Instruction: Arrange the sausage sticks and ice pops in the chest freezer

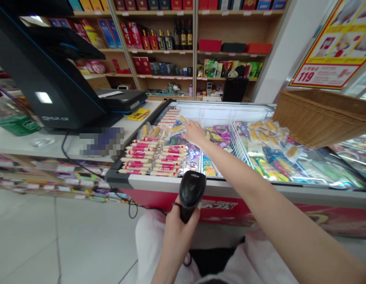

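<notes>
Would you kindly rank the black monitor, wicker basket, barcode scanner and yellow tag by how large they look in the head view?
1. black monitor
2. wicker basket, partly out of frame
3. barcode scanner, close to camera
4. yellow tag

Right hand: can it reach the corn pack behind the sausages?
Probably yes. The right hand is stretched out open beside the corn pack, and nothing lies between them.

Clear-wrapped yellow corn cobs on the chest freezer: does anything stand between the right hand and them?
Nothing visible does. The right hand has its fingertips at one clear-wrapped yellow corn cob, with no other pack between them. The left hand holds the black handheld scanner lower down, out of that path.
</notes>
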Tool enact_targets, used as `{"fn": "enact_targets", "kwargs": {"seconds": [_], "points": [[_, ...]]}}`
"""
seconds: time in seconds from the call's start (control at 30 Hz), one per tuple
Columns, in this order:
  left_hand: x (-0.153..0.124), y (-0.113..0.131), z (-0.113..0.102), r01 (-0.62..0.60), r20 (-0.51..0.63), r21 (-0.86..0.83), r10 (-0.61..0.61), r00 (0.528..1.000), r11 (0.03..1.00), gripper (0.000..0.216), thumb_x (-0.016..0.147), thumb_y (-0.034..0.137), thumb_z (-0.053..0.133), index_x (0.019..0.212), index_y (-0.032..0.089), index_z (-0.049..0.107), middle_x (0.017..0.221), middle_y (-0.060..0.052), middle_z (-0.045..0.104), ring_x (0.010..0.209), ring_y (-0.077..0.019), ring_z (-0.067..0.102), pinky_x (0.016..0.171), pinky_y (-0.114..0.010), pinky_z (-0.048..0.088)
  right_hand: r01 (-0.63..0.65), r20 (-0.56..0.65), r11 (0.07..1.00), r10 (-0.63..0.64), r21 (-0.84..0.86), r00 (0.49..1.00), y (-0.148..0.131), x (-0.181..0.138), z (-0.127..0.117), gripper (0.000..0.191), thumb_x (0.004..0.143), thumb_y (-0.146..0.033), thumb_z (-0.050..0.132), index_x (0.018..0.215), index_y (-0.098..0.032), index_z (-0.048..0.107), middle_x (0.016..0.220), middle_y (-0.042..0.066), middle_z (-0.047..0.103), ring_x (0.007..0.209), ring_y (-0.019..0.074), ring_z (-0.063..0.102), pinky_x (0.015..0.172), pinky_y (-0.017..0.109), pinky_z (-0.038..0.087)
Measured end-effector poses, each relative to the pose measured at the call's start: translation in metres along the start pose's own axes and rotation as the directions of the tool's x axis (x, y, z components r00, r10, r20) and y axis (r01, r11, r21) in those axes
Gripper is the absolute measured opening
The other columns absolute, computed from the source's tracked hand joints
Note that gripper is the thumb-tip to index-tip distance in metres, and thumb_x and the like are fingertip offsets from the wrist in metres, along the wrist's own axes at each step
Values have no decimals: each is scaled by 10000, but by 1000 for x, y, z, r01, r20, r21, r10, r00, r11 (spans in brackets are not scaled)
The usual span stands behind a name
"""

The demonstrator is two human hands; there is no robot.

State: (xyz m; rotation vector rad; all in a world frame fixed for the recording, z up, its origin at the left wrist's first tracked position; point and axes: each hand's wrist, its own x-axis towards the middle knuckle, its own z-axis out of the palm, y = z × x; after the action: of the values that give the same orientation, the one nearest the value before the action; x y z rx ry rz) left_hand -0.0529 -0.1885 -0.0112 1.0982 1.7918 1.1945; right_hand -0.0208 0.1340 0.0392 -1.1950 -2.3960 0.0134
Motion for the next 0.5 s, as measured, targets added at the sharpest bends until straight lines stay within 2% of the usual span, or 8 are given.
{"fn": "enact_targets", "kwargs": {"seconds": [0.13, 0.3, 0.4, 0.5], "points": [[-1, -1, -2, -1, 1, -9, 1, 1000, 1000, 570, 837, 522, 661, 1234, 114, 635, 753, -64, 728, 613, -240, 659, 546, -296, 476, -63, 59, 997, 65, -40, 996, -4, 0, -2, 395, 940, -241, 565, 1322, -142, 548, 1293, 202, 583, 1153, 354, 578, 953, 476, 492], [-3, 1, 2, -12, 22, -17, 12, 1000, 1000, 558, 840, 505, 664, 1232, 109, 634, 684, -49, 704, 561, -227, 639, 533, -294, 475, -6, 78, 998, 11, -70, 997, 8, -29, -19, 378, 926, -107, 489, 1293, -158, 559, 1267, 188, 561, 1060, 338, 634, 876, 443, 514], [-6, 3, 6, -8, 34, -15, 8, 999, 1000, 564, 838, 523, 661, 1221, 110, 637, 679, -48, 699, 545, -223, 629, 535, -296, 474, -20, 44, 998, 22, -57, 999, 23, -51, -29, 397, 908, -73, 481, 1285, -175, 557, 1251, 163, 561, 1027, 312, 644, 866, 426, 513], [-8, 7, 9, -7, 50, -10, 7, 999, 1000, 575, 833, 541, 662, 1214, 111, 636, 670, -45, 694, 530, -221, 622, 536, -297, 471, -125, -33, 991, 127, 40, 991, 39, -70, -39, 400, 892, -91, 538, 1291, -109, 560, 1231, 188, 579, 1068, 312, 626, 915, 421, 499]]}}
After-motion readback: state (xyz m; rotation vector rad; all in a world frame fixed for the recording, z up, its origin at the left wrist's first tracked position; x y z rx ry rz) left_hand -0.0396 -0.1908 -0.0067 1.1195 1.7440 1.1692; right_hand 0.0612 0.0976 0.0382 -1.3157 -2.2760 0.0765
